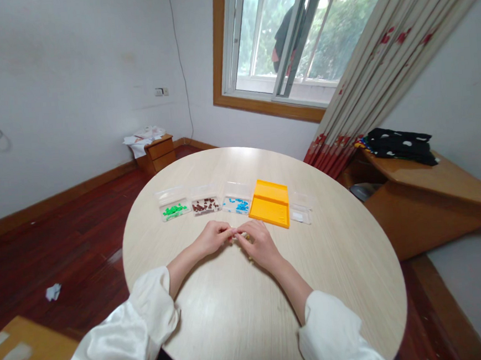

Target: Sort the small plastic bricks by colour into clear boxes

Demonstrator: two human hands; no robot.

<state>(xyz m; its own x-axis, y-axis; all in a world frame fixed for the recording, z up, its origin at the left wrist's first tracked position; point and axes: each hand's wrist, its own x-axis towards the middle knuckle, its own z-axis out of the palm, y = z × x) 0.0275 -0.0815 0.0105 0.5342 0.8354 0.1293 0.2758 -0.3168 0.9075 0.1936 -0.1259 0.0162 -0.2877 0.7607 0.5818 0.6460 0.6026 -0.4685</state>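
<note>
My left hand [214, 238] and my right hand [261, 244] meet at the fingertips just above the round table [235, 324]. The fingers of both are pinched on something too small to make out, with a hint of red between them. Partly hidden under my right hand are small yellowish bits [250, 258]. Beyond the hands, three clear boxes hold small green pieces [174, 210], dark brown pieces [205, 206] and blue pieces [241, 205]. An opened yellow case [270, 211] lies closest to my right hand, and a small clear box [301, 214] stands beside it.
A wooden cabinet [429, 204] with dark dotted cloth [402, 144] on it stands to the right, below a curtain [384, 52]. At the back left is a small drawer unit [161, 152] with papers. A cardboard box [25, 358] sits at the lower left.
</note>
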